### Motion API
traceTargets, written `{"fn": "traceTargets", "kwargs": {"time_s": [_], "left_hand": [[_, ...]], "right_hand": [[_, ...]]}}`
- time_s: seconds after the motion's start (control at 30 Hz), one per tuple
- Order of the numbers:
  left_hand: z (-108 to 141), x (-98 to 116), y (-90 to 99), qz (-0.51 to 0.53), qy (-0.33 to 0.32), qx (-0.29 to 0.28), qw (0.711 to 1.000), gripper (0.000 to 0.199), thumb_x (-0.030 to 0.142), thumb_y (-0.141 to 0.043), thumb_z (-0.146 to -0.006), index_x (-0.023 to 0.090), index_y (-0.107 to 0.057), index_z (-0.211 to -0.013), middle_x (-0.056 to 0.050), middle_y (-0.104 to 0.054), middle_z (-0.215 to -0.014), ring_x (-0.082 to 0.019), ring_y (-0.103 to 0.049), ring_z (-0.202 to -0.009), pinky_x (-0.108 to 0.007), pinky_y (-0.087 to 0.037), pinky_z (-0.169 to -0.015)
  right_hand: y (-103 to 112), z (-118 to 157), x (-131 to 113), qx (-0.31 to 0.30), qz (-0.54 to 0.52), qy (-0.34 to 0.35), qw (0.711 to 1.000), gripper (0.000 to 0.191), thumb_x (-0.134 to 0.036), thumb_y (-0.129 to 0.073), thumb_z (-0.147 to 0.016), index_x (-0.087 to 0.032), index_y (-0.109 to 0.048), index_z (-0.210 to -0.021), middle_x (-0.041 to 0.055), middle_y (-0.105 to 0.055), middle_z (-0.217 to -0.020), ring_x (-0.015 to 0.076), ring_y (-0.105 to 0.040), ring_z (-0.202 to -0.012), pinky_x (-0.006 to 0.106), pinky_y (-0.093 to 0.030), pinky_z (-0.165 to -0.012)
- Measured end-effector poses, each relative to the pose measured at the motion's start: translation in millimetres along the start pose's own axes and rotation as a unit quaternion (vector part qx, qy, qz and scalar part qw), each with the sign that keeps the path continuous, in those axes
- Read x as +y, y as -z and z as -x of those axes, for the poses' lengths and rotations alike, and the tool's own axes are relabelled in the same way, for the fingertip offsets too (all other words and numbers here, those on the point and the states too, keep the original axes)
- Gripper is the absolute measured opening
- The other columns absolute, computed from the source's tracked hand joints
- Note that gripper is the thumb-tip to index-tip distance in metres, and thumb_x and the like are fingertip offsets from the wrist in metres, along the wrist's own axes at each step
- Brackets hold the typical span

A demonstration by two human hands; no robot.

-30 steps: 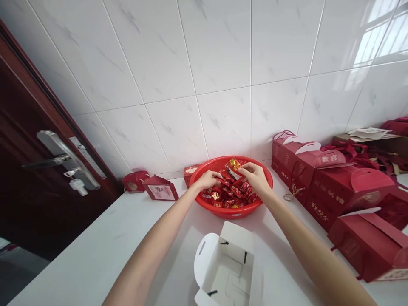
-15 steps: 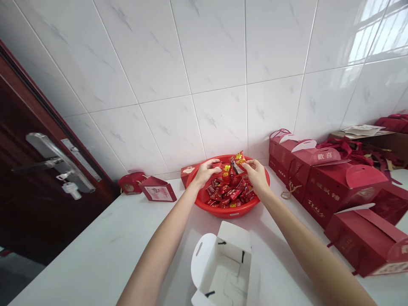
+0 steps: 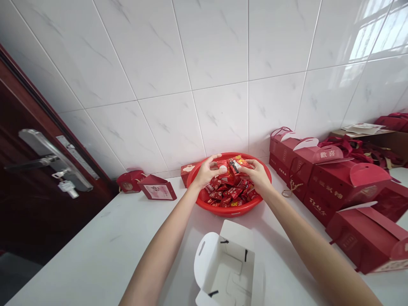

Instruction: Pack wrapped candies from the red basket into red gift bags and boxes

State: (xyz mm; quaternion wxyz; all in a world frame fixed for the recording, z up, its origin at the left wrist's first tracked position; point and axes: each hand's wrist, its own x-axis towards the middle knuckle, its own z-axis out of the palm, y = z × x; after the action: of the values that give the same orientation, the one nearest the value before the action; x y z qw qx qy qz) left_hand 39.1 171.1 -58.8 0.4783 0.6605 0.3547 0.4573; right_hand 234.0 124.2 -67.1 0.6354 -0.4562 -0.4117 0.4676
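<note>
Packets (image 3: 228,196) in red wrappers lie in the basket (image 3: 223,210), near the back edge of the worktop (image 3: 95,242). Above them, the left hand (image 3: 205,173) pinches a red packet (image 3: 222,165) between thumb and fingers, and the right hand (image 3: 259,176) grips a second packet (image 3: 236,163) just beside it. Nearer the front edge sits an open white box (image 3: 204,261), while red boxes (image 3: 338,180) line the right side.

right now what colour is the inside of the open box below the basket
White, with small black marks; it shows best in the head view.
</note>
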Motion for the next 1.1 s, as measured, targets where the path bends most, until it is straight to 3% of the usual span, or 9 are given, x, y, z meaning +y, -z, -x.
{"fn": "traceTargets", "kwargs": {"time_s": [0.13,0.4,0.63,0.8,0.97,1.1], "left_hand": [[1,1,-0.1,-0.015,-0.011,-0.003,1.0,0.074,0.039,-0.091,-0.063,0.02,-0.06,-0.128,-0.007,-0.067,-0.113,-0.019,-0.066,-0.096,-0.032,-0.055,-0.083],[3,3,-0.8,-0.031,-0.02,-0.018,0.999,0.064,0.039,-0.09,-0.061,0.02,-0.067,-0.117,-0.007,-0.07,-0.117,-0.022,-0.065,-0.103,-0.035,-0.054,-0.09],[2,6,-0.8,-0.049,-0.025,-0.044,0.998,0.063,0.038,-0.093,-0.058,0.021,-0.072,-0.115,-0.008,-0.073,-0.121,-0.027,-0.065,-0.115,-0.04,-0.05,-0.102],[2,4,-0.4,-0.033,-0.021,-0.108,0.993,0.046,0.041,-0.091,-0.063,0.016,-0.077,-0.098,-0.007,-0.077,-0.102,-0.025,-0.069,-0.097,-0.038,-0.051,-0.094],[5,8,-3.3,0.016,-0.033,-0.052,0.998,0.039,0.042,-0.09,-0.063,0.015,-0.075,-0.088,-0.004,-0.076,-0.091,-0.022,-0.069,-0.086,-0.033,-0.051,-0.084],[12,15,-8.3,0.052,-0.047,0.005,0.998,0.037,0.04,-0.089,-0.065,0.018,-0.072,-0.089,-0.003,-0.076,-0.09,-0.021,-0.069,-0.085,-0.033,-0.051,-0.085]], "right_hand": [[1,0,-1,-0.029,-0.009,-0.013,0.999,0.034,-0.026,-0.081,-0.062,-0.023,-0.06,-0.087,0.0064,-0.073,-0.097,0.0247,-0.072,-0.085,0.037,-0.062,-0.07],[2,3,-2,-0.039,0.007,-0.047,0.998,0.043,-0.028,-0.085,-0.052,-0.024,-0.053,-0.081,0.0022,-0.071,-0.078,0.0226,-0.069,-0.067,0.031,-0.052,-0.05],[0,2,1,-0.045,-0.07,0.007,0.996,0.047,-0.027,-0.087,-0.045,-0.024,-0.052,-0.077,-0.0019,-0.073,-0.076,0.0203,-0.07,-0.069,0.031,-0.054,-0.06],[-1,4,0,-0.064,-0.089,0.037,0.993,0.047,-0.031,-0.088,-0.048,-0.024,-0.054,-0.079,-0.0023,-0.073,-0.077,0.0191,-0.069,-0.068,0.032,-0.055,-0.064],[-3,6,-2,-0.06,-0.093,0.068,0.992,0.045,-0.03,-0.087,-0.05,-0.024,-0.054,-0.079,-0.0029,-0.073,-0.078,0.018,-0.068,-0.069,0.032,-0.055,-0.069],[-1,3,-3,-0.017,-0.112,0.08,0.99,0.041,-0.024,-0.081,-0.049,-0.025,-0.052,-0.078,-0.004,-0.072,-0.074,0.0198,-0.069,-0.072,0.033,-0.055,-0.07]]}}
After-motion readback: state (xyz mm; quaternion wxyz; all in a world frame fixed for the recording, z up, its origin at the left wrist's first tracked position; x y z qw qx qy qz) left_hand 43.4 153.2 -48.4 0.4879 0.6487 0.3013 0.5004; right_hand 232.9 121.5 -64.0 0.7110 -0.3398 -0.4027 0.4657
